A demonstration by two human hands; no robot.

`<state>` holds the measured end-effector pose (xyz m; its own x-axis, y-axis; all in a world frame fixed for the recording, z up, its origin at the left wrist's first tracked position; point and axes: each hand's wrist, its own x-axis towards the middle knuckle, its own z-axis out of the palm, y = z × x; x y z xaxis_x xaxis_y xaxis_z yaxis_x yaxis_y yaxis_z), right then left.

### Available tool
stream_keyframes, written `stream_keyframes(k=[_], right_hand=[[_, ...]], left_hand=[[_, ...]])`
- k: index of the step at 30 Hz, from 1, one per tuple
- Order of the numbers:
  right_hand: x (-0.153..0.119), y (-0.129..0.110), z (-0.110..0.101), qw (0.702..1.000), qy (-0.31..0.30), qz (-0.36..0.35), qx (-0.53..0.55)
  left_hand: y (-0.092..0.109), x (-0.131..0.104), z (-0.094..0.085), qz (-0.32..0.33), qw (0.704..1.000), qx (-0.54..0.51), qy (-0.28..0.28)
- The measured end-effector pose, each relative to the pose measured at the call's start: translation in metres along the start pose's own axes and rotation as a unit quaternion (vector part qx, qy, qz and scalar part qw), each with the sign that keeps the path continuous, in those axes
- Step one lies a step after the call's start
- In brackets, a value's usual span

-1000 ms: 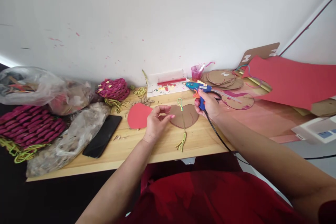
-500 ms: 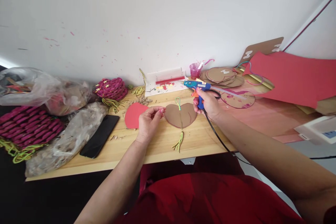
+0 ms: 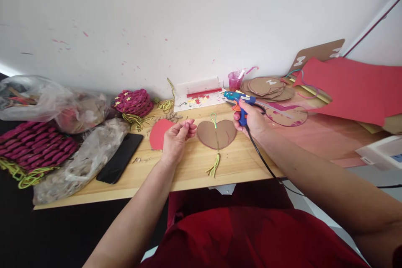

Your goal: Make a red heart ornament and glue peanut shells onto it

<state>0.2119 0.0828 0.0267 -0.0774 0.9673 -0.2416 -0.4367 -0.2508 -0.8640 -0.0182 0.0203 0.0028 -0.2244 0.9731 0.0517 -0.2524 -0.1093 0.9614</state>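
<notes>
My right hand [image 3: 251, 118] grips a blue glue gun [image 3: 240, 102] with an orange trigger, its nozzle pointing left and a clear glue stick out of its back. Between my hands lies a brown cardboard heart [image 3: 207, 135] on the wooden table. A cord runs down its middle, with a loop [image 3: 213, 118] at the top and a yellow-green tassel [image 3: 214, 167] below. My left hand [image 3: 176, 138] is raised by the heart's left edge, thumb and fingers pinched together; anything between them is too small to make out. Partly behind this hand is a red paper cutout [image 3: 158, 135].
A black phone [image 3: 119, 159] and plastic bags [image 3: 84, 167] lie left, near magenta woven pieces [image 3: 135, 102]. Behind are star cutouts [image 3: 199, 100] and a pink cup [image 3: 235, 80]. Cardboard shapes [image 3: 265, 87] and red sheets [image 3: 354, 92] are on the right. The gun's black cord [image 3: 262, 159] crosses the table edge.
My left hand has drawn slightly left, away from the heart's edge, and its fingers have curled in. The glue gun stays in my right hand, nearly in place. The view has shifted a little.
</notes>
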Motion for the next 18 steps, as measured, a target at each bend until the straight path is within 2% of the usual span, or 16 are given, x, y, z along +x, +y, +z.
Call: stream_keyframes(k=[12, 18], right_hand=[[-0.0098, -0.0036, 0.0043, 1.000, -0.009, 0.013, 0.002], [-0.0061, 0.0002, 0.0040, 1.000, 0.003, -0.010, 0.002]], left_hand=[[-0.0027, 0.0016, -0.0015, 0.009, 1.000, 0.022, 0.001], [-0.0043, 0.0038, -0.0013, 0.022, 1.000, 0.018, 0.003]])
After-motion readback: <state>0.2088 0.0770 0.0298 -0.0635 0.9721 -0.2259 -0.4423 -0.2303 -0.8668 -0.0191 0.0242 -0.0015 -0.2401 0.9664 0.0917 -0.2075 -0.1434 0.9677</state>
